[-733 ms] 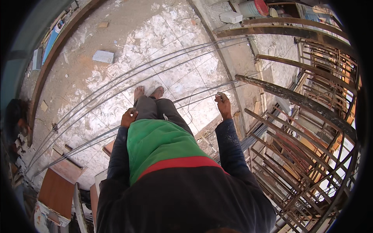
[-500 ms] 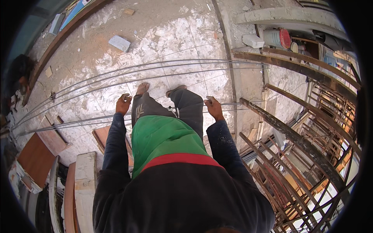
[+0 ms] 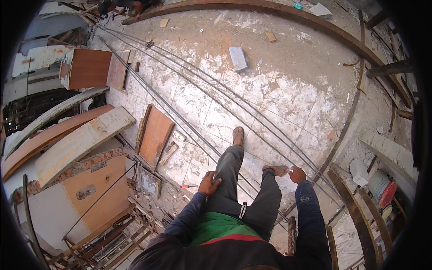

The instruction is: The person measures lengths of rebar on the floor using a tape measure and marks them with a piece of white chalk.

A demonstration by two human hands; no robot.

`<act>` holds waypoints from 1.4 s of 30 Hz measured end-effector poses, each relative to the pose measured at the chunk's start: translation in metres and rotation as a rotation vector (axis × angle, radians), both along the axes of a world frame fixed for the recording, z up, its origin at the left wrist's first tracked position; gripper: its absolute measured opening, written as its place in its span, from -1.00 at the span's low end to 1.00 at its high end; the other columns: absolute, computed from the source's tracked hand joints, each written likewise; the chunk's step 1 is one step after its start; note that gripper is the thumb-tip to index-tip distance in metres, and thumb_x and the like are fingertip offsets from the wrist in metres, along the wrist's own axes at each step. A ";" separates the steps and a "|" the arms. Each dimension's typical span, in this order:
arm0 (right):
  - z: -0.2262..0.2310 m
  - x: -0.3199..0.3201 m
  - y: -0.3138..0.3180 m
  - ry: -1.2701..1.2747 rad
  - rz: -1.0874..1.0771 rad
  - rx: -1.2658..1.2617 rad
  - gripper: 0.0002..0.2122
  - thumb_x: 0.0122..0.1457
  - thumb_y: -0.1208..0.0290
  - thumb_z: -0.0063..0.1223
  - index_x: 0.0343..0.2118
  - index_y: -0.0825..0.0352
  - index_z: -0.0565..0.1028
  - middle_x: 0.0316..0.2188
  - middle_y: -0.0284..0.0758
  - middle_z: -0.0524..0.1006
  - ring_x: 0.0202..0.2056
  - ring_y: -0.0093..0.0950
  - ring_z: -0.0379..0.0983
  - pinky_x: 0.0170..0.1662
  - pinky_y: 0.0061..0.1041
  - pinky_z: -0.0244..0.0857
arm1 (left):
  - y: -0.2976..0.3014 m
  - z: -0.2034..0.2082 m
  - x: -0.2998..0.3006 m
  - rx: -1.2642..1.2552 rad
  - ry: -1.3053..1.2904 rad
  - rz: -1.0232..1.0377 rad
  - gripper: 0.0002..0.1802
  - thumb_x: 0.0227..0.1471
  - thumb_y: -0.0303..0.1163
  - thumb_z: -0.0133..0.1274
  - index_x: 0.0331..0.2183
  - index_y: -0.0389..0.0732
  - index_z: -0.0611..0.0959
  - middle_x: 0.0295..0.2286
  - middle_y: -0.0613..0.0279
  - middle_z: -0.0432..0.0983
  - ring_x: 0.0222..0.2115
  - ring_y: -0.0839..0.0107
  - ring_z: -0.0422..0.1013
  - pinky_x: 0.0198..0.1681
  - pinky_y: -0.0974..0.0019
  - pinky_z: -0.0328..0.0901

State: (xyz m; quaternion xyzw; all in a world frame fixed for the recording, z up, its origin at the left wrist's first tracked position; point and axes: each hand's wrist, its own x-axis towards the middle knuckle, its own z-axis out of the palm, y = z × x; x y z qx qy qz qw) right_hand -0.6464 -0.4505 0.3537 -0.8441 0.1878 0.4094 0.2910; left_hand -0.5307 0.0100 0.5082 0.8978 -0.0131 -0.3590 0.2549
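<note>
My left hand [image 3: 209, 183] is beside my left thigh, fingers apart and holding nothing visible. My right hand [image 3: 297, 174] is out past my right knee with its fingers curled together. Whether anything thin is pinched in it is too small to tell. Long thin steel rods [image 3: 216, 81] run diagonally across the floor from far left to near right, some passing by my feet and under my legs. My right hand is close above the rods at their near right stretch. A small red-handled thing [image 3: 188, 186] lies on the floor left of my left hand.
A grey block [image 3: 238, 59] lies on the dusty tiled floor ahead. Brown boards [image 3: 155, 135] and a long pale beam [image 3: 85, 145] are to the left. A timber [image 3: 288, 10] edges the far side, near a person [image 3: 135, 5]. Right stand a bucket [image 3: 380, 182] and wooden beams [image 3: 355, 213].
My view has turned left, so the rods now slant across it. My left foot has come forward. My left hand's fingers have loosened beside my thigh, while the right stays curled.
</note>
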 end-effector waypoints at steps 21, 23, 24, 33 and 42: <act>-0.373 0.125 0.035 -0.470 0.252 -0.249 -0.48 0.20 0.21 0.01 0.14 0.41 0.25 -0.05 -0.07 0.40 0.02 -0.12 0.33 -0.01 -0.14 0.27 | -0.111 -0.160 -0.030 0.271 -0.077 0.041 -0.30 -0.07 0.10 0.16 0.00 -0.16 0.48 -0.06 0.11 0.46 -0.10 0.06 0.46 -0.16 -0.04 0.38; -0.393 0.134 0.041 -0.368 0.278 -0.190 -0.57 0.22 0.17 -0.03 0.02 0.41 0.31 -0.15 -0.05 0.45 -0.07 -0.10 0.41 -0.11 -0.10 0.31 | -0.107 -0.162 -0.042 0.269 -0.172 0.148 -0.33 -0.06 0.09 0.17 -0.03 -0.19 0.53 -0.07 0.13 0.48 -0.09 0.12 0.45 -0.17 0.01 0.34; -0.402 0.137 0.044 -0.301 0.280 -0.135 -0.61 0.24 0.16 -0.06 -0.05 0.40 0.34 -0.22 -0.03 0.49 -0.14 -0.07 0.46 -0.17 -0.08 0.33 | -0.105 -0.163 -0.051 0.241 -0.195 0.186 -0.33 -0.06 0.09 0.17 -0.03 -0.19 0.53 -0.07 0.13 0.48 -0.09 0.12 0.45 -0.17 0.01 0.34; -0.445 0.130 0.041 -0.574 0.267 -0.150 -0.61 0.32 0.08 -0.27 -0.31 0.38 0.39 -0.52 0.06 0.54 -0.40 0.07 0.50 -0.31 0.01 0.32 | -0.122 -0.180 -0.171 0.299 -0.862 0.578 -0.55 -0.23 -0.21 0.30 -0.25 -0.24 0.63 -0.24 0.12 0.58 -0.15 0.10 0.48 -0.05 0.09 0.26; -0.441 0.135 0.033 -0.510 0.218 0.004 -0.49 0.34 0.00 -0.38 -0.33 0.42 0.47 -0.36 0.13 0.54 -0.22 0.12 0.47 -0.14 0.01 0.29 | -0.133 -0.182 -0.228 0.401 -1.064 0.715 -0.63 -0.22 -0.28 0.27 -0.29 -0.20 0.65 -0.25 0.15 0.59 -0.12 0.09 0.46 -0.02 0.09 0.22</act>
